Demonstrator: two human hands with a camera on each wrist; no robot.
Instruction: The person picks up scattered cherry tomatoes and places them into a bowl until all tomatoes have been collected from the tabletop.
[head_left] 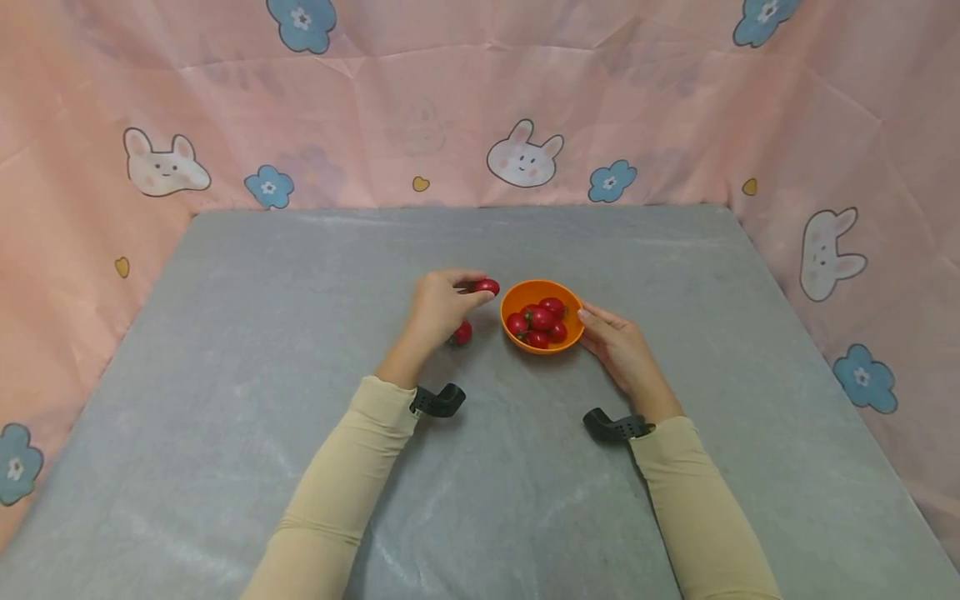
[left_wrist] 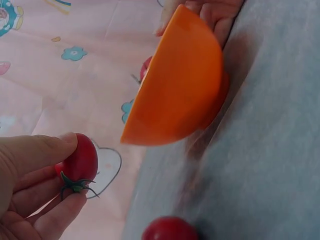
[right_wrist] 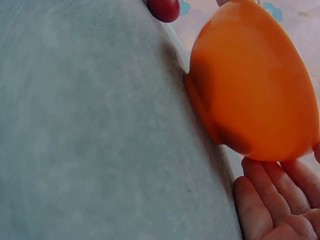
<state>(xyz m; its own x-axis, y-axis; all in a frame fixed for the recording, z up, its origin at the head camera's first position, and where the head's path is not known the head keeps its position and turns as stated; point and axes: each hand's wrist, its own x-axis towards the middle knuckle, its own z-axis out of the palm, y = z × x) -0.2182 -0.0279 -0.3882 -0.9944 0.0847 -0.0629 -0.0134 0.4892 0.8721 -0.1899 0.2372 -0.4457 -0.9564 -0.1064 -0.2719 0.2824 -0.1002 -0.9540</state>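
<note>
Between thumb and fingers, my left hand (head_left: 437, 310) pinches a red cherry tomato (left_wrist: 84, 159) with its green stem still on. It is just left of an orange bowl (head_left: 534, 291), raised off the table. Several cherry tomatoes (head_left: 542, 319) lie inside the bowl, which stands on the table. My right hand (head_left: 624, 352) holds the bowl from the right, thumb at the rim and fingers against the outer wall. Another cherry tomato (head_left: 462, 333) rests on the table, partly hidden by the left hand in the head view.
A grey cloth covers the table (head_left: 300, 275). Behind and beside it hangs a pink curtain (head_left: 420, 92) with rabbits and flowers. Black wrist bands (head_left: 441, 401) stick out from both wrists over the table.
</note>
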